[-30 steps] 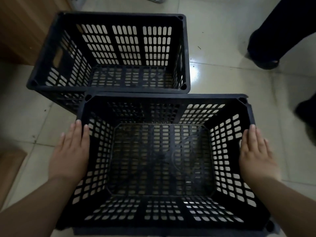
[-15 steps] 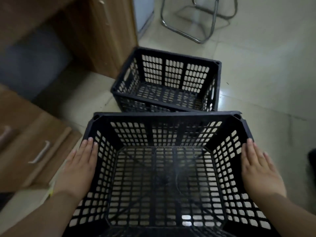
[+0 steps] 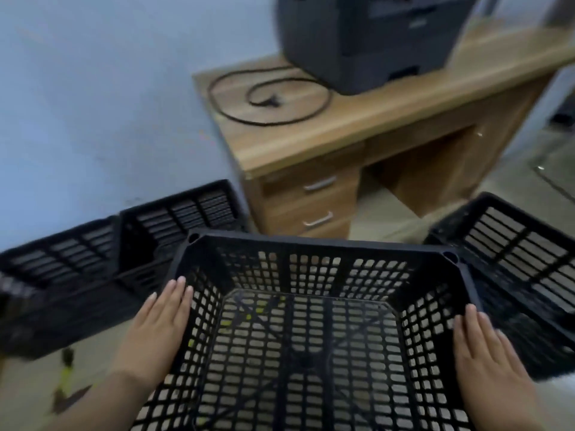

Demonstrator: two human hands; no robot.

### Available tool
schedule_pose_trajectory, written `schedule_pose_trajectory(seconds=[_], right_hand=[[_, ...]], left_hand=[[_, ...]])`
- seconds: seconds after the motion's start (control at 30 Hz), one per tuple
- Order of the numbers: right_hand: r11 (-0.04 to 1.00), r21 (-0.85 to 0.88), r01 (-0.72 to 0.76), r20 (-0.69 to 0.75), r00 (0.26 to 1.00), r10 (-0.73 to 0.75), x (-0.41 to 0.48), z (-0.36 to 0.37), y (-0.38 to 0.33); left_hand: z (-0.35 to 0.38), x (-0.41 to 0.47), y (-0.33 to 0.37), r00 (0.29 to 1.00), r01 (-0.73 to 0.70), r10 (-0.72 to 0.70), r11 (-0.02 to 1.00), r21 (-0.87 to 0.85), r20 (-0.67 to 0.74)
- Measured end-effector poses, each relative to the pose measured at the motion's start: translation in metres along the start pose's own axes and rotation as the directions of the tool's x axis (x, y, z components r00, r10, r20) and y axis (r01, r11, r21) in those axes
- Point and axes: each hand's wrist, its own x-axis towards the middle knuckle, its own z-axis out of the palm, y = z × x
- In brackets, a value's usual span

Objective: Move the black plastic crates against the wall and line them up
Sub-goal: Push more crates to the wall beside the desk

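We hold an empty black plastic crate (image 3: pixel 298 321) low in the centre of the frame, lifted off the floor, our left hand (image 3: pixel 155 331) and right hand (image 3: pixel 488 349) each laid flat with fingers together and pressed against the outside of its two side walls, squeezing it between the palms. Judging by its open lattice walls and base, the crate should be light and fairly stiff, though the smooth plastic could slip under flat palms; the thick top rim (image 3: pixel 320 241) looks the surer place to take hold. At the left of the frame two more black crates (image 3: pixel 118 253) sit side by side on the floor against a pale blue wall (image 3: pixel 93 104), and another crate (image 3: pixel 522 269) lies at the right edge, away from the wall. Behind stands a wooden desk (image 3: pixel 357 126) with drawers, carrying a dark printer (image 3: pixel 367 35) and a coiled black cable (image 3: pixel 270 98). The floor (image 3: pixel 544 188) is pale tile. The view is blurred.
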Motion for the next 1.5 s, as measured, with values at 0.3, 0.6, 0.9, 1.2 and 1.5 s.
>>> schedule_pose_trajectory(seconds=[0.3,0.6,0.9,1.2,1.5], right_hand=[[0.871,0.144,0.47,-0.399,0.833,-0.383,0.071,-0.065,-0.266],[0.827,0.174,0.534,-0.399,0.806,-0.437,0.132,-0.118,-0.528],[0.804,0.081,0.59,-0.46,0.737,-0.495,0.24,-0.127,-0.683],[0.806,0.113,0.582,-0.437,0.757,-0.485,0.374,-0.078,-0.829],[0.867,0.017,0.499,-0.178,0.855,-0.488,0.441,-0.078,-0.908]], left_hand=[[0.046,-0.177,-0.25,0.974,0.192,-0.195,0.981,0.04,0.113],[0.093,-0.259,-0.48,0.92,0.38,-0.388,0.917,0.12,0.054],[0.184,-0.231,-0.637,0.88,0.462,-0.471,0.879,0.118,0.061],[0.299,-0.146,-0.774,0.856,0.484,-0.494,0.87,0.096,0.152],[0.351,-0.091,-0.857,0.835,0.489,-0.482,0.871,0.045,0.264]])
